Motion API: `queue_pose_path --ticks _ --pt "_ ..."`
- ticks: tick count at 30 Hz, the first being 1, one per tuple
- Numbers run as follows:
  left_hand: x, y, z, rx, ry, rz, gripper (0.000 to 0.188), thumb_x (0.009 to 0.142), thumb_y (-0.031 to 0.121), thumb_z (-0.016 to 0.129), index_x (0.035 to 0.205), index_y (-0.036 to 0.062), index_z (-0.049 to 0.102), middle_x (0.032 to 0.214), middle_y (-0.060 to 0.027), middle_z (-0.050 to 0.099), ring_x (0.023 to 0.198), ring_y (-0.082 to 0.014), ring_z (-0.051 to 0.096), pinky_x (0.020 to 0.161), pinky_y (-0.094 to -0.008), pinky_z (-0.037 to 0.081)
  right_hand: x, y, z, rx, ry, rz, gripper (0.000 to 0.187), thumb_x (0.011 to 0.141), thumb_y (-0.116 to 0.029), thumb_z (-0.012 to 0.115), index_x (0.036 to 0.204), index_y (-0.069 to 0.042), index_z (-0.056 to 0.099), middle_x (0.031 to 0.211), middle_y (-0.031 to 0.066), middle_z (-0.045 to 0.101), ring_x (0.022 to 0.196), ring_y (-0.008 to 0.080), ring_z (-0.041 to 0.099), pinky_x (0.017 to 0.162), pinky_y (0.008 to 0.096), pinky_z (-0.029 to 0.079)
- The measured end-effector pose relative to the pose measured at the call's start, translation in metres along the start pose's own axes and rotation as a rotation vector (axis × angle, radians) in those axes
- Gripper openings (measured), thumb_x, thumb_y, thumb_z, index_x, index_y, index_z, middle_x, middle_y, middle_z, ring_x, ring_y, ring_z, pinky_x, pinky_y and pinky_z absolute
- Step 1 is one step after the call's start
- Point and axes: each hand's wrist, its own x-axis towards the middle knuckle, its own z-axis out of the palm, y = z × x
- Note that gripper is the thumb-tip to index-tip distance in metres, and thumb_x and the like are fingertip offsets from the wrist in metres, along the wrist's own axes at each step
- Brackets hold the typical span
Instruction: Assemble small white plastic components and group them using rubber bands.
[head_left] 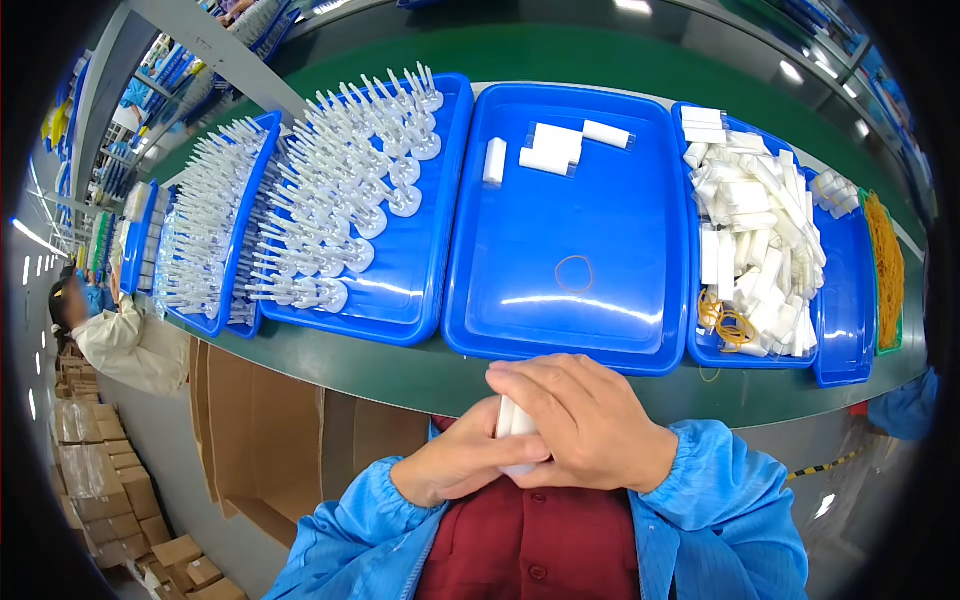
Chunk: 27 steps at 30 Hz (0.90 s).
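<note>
Close to my chest, at the table's near edge, both my hands close round a small stack of white rectangular pieces point(513, 424). My left hand point(450, 458) grips it from the left, thumb across the lower end. From above and the right, my right hand point(600, 425) wraps over the stack, hiding much of it. Just beyond is a blue tray point(540, 225) with several white pieces point(556, 143) lying at its far side and a single thin rubber band point(557, 275) nearer me. To the right, another blue tray point(752, 361) carries a heap of white pieces point(745, 220) and yellow rubber bands point(735, 328).
Left stand blue trays with rows of clear plastic parts with upright stems point(330, 180). Far right, a green tray holds many yellow rubber bands point(885, 265). An open cardboard box point(265, 430) sits below the table's left. Another person point(130, 350) works at far left.
</note>
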Motion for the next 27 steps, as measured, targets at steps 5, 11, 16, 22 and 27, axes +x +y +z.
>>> queue_pose_path --ticks 5,11,16,22,27 --pt "0.004 -0.010 -0.007 0.105 0.108 0.081 0.041 0.094 0.014 0.070 0.128 -0.0005 0.052 0.113 -0.0122 0.067 0.107 -0.0206 0.066 0.091 -0.0340 0.053 0.011 0.012 -0.021 0.303 -0.027 0.057 0.086 0.068 -0.037 0.087 0.138 -0.002 0.053 0.130 0.0157 0.061 0.122 0.0331 0.056 0.101 0.0403 0.044" --pt "0.008 0.002 0.004 0.460 0.437 0.306 0.023 0.085 0.004 0.076 0.095 0.0028 0.056 0.074 -0.0055 0.062 0.058 -0.0096 0.058 0.049 -0.0231 0.043 0.005 0.083 -0.024 -0.422 0.119 0.340 0.021 0.085 -0.022 0.074 0.098 -0.008 0.066 0.103 0.0061 0.063 0.095 0.0257 0.057 0.081 0.0383 0.042" --pt "0.015 -0.002 -0.002 0.696 0.536 0.718 0.027 0.080 -0.001 0.081 0.089 0.0050 0.056 0.084 -0.0086 0.066 0.071 -0.0127 0.062 0.067 -0.0269 0.052 0.017 0.066 -0.026 0.122 0.205 0.431 0.011 0.092 -0.014 0.067 0.094 -0.004 0.062 0.096 0.0080 0.065 0.090 0.0249 0.061 0.082 0.0357 0.044" --pt "0.040 0.019 0.007 0.527 0.391 0.903 0.024 0.083 -0.008 0.075 0.091 0.0036 0.055 0.096 -0.0142 0.071 0.093 -0.0170 0.068 0.084 -0.0304 0.054 0.022 0.012 -0.048 0.642 0.079 0.332 0.012 0.100 -0.010 0.061 0.101 0.001 0.056 0.087 0.0100 0.065 0.084 0.0177 0.065 0.079 0.0314 0.052" --pt "0.027 0.027 0.014 0.491 0.308 0.614 0.023 0.083 -0.003 0.077 0.084 0.0048 0.056 0.085 -0.0099 0.069 0.086 -0.0161 0.069 0.078 -0.0319 0.056 0.018 0.008 -0.030 1.144 0.539 0.215 0.020 0.096 0.004 0.057 0.116 0.002 0.052 0.107 0.0199 0.068 0.098 0.0258 0.069 0.089 0.0353 0.054"
